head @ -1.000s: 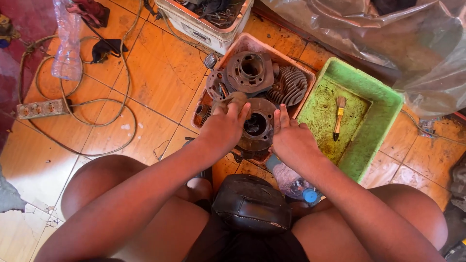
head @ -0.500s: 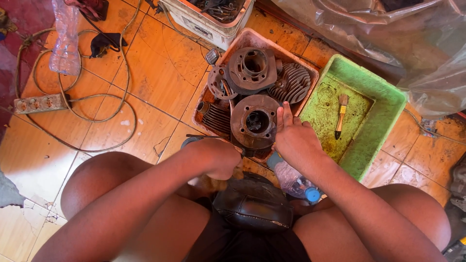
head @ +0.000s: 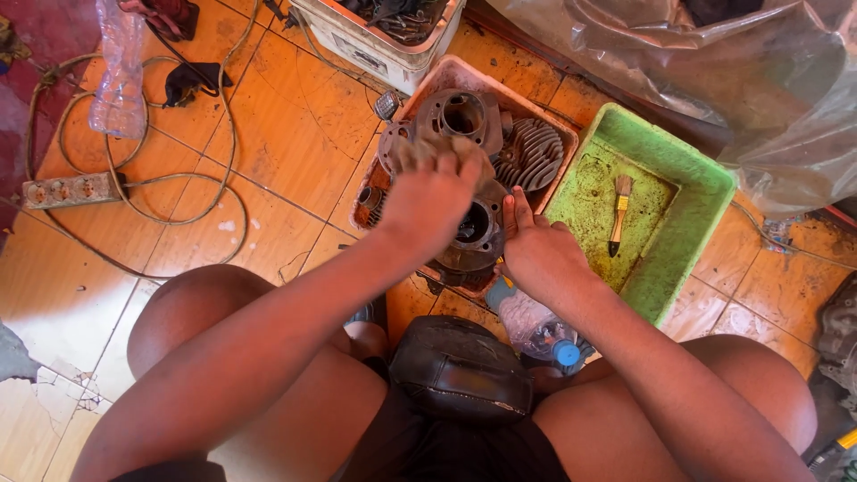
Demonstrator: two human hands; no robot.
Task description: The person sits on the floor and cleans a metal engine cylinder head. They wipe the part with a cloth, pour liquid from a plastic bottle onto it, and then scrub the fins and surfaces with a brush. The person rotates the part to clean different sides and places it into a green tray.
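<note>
In the head view, the person sits low on the orange tiled floor (head: 268, 170), both arms reaching forward to a pinkish tray (head: 544, 112) full of dark metal engine parts. The left hand (head: 428, 201) is closed around a pale, crumpled rag (head: 442, 147) and presses it on the far edge of the engine cylinder (head: 473, 228) that stands in the near part of the tray. Half a second ago this hand was pulled back near the knees, away from the tray, and the rag was not seen; one second ago both hands were resting on the cylinder. So the left hand went away and came back with the cloth, which suggests that wiping of the cylinder now begins. The right hand (head: 540, 254) has stayed in its place: it lies flat with fingers together against the right side of the cylinder and seems to steady it. A second round part (head: 460, 112) with a hole lies farther in the tray, and a finned part (head: 531, 156) is at its right. To the right of the tray stands a green basin (head: 687, 232) with a small brush (head: 618, 214) inside. Near the right wrist lies a plastic bottle (head: 536, 326) with a blue cap. On the far left, a power strip (head: 71, 189) lies with its cable.
</note>
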